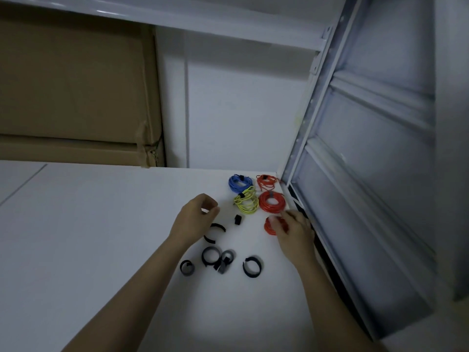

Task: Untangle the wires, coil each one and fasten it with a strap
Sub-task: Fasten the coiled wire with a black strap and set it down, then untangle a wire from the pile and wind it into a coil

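Red coil (271, 226) under right hand (294, 231), near surface (101, 237) right edge; fingers grip it. Left hand (196, 219) curled, holds nothing visible. Keep loops pinched flat, grab strap (214, 233), wrap tight.

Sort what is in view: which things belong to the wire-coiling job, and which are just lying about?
Job:
blue coil
yellow-green coil
far orange coil
middle orange coil
orange coil under the right hand
loose black straps
left hand, holding nothing visible

Lying about:
cardboard boxes
metal shelf frame
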The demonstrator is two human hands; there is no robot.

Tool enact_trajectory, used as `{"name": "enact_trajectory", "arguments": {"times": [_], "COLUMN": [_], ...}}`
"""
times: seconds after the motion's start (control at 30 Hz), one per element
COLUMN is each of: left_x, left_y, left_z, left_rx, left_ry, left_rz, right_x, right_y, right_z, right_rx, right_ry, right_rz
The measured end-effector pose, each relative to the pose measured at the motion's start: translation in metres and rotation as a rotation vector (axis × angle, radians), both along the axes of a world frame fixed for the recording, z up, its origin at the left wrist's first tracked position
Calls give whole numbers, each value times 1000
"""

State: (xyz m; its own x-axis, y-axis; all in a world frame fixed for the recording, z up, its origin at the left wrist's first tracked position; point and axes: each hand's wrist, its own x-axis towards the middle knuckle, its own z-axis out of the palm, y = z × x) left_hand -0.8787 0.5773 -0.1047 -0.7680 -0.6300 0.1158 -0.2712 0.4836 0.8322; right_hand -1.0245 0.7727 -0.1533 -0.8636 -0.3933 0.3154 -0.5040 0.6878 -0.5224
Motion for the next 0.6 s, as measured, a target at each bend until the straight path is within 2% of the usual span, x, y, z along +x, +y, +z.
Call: {"name": "enact_trajectory", "arguments": {"times": [0.07,0.2,0.4,0.43,0.5,0.57,0.6], "left_x": [0,-1,0,2,8,19,27], "left_y": [0,0,5,5,5,0,-4], "left_z": [0,-2,-1,-1,0,-1,-2], "left_rx": [9,2,-66,-87,-125,-165,-203], "left_ry": [2,-1,-9,-12,-24,-56,-77], "left_rz": [-2,-8,38,53,92,141,170], "right_x": [1,2,8,10,16,23,29], "right_y": [0,-1,-1,0,-2,-12,-21], "right_z": [-3,-9,9,14,25,39,45], "right_rx": [56,246,-53,-52,-86,-199,-237], "right_ry": [-20,44,-132,-77,151,350,383], "right_rz": [61,26,142,125,102,159,222]}}
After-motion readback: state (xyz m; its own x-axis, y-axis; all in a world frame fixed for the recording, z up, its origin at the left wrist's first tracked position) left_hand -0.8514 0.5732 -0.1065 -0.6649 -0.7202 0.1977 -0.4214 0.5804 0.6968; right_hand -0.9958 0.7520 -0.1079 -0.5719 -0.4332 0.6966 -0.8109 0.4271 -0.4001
